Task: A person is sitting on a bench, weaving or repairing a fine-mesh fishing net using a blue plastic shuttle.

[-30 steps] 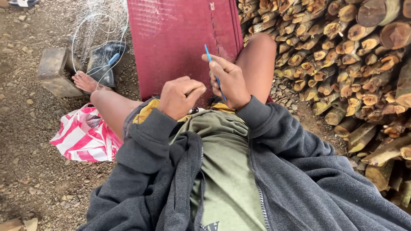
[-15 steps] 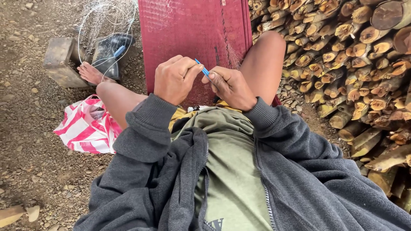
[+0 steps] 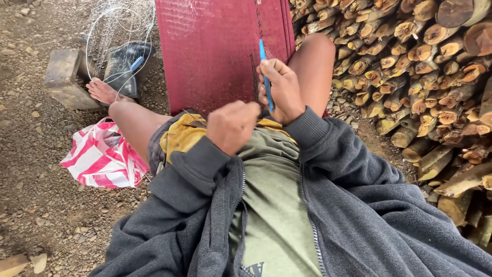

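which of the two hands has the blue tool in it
The right hand. It grips the thin blue tool upright against the red netting; the left hand is a closed fist with no tool showing.

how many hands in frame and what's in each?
2. The right hand is raised against the red net, gripping a blue netting needle. The left hand is fisted just below it, over the lap; whatever it pinches is too fine to see.

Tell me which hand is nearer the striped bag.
Left. The left hand is a closed fist nearer the striped bag; the right hand, gripping a blue tool, sits farther away.
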